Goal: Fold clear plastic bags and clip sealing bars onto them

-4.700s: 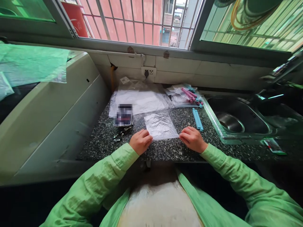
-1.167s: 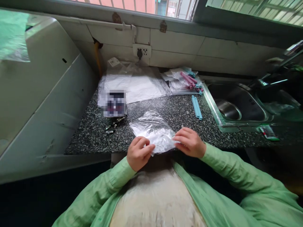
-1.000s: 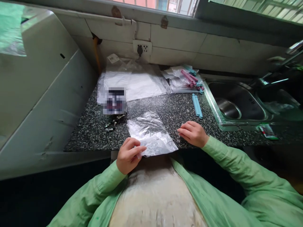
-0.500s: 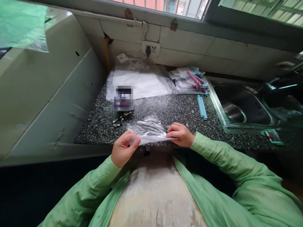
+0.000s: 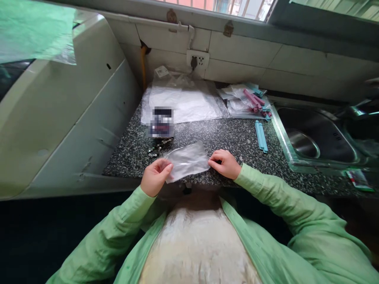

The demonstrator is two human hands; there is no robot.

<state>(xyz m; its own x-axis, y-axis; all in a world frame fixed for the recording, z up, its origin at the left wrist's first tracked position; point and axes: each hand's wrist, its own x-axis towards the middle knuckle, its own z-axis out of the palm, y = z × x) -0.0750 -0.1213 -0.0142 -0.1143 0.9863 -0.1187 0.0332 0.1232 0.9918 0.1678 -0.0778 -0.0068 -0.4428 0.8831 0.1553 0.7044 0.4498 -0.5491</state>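
A small clear plastic bag (image 5: 187, 161) is spread nearly flat between my hands, over the front edge of the speckled countertop. My left hand (image 5: 154, 175) pinches its left side between thumb and fingers. At the right edge, my right hand (image 5: 225, 163) has its fingers curled and its thumb and fingertip closed on the bag's corner. Just beyond my left hand, a pixelated box (image 5: 160, 122) stands on the counter with a beaded chain (image 5: 158, 148) in front of it. Two blue sealing clips (image 5: 261, 137) lie to the right of the bag.
Large plastic sheets or bags (image 5: 189, 100) cover the back of the counter. Beside them is a pile of bags with pink clips (image 5: 253, 100) and blue ones. A metal sink (image 5: 316, 134) is on the right, a pale appliance side (image 5: 74, 114) on the left. A small packet (image 5: 359, 179) lies near the sink.
The bag, folded along its near edge before, now lies opened out as a flat panel between my hands. The whole view has shifted slightly, with the counter items appearing farther right.
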